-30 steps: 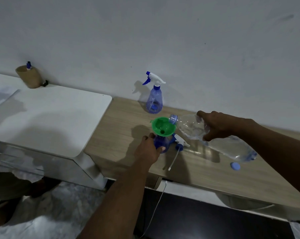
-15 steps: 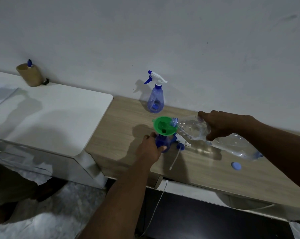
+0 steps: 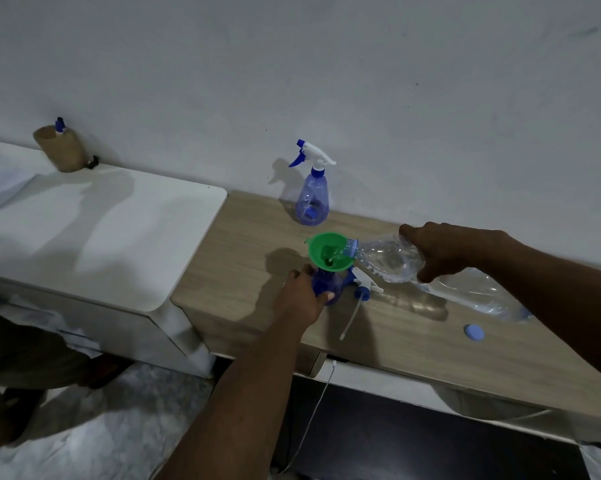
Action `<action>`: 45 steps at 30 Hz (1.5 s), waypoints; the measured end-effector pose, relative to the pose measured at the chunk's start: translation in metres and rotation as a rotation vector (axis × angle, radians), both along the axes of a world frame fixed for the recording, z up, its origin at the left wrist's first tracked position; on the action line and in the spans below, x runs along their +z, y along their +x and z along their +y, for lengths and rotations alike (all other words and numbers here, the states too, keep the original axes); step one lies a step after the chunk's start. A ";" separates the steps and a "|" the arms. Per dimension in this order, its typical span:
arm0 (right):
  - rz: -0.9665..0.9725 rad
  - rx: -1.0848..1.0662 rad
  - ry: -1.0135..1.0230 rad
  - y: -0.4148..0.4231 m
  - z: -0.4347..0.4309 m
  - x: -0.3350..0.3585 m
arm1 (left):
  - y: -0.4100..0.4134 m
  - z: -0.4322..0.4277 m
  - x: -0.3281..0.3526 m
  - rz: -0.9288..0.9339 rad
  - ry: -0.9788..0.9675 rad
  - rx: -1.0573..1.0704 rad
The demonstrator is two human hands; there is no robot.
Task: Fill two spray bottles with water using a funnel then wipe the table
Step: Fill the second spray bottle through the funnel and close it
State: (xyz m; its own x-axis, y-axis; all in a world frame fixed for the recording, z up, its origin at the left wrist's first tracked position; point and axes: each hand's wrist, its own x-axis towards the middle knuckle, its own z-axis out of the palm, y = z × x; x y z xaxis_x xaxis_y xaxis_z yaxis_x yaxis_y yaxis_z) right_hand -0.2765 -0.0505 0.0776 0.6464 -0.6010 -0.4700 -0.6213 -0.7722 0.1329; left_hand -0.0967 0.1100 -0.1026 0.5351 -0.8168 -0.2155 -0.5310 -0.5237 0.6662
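right hand (image 3: pixel 446 251) tipping water bottle (image 3: pixel 389 259) into funnel (image 3: pixel 330 252)

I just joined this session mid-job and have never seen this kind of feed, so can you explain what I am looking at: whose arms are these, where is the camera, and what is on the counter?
There is no machine: a person works with two bare hands, filmed by one wide-angle camera worn on the head, looking forward and down. The left hand steadies a blue spray bottle with its top off, standing on the wooden counter. A green funnel sits in its neck. The right hand tilts a clear water bottle so its mouth reaches into the funnel. Beside the open bottle lies its removed spray head with its dip tube. A blue cap lies to the right. A second spray bottle, its trigger head on, stands by the wall.
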 end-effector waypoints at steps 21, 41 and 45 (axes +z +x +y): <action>0.013 0.000 -0.013 -0.001 0.000 0.000 | 0.000 -0.001 -0.002 0.013 -0.004 0.006; -0.887 -0.388 0.215 -0.034 -0.001 -0.026 | 0.004 -0.002 -0.005 -0.005 -0.013 0.004; -1.119 -0.496 0.193 -0.037 0.001 -0.043 | 0.004 -0.002 -0.005 -0.003 -0.010 0.007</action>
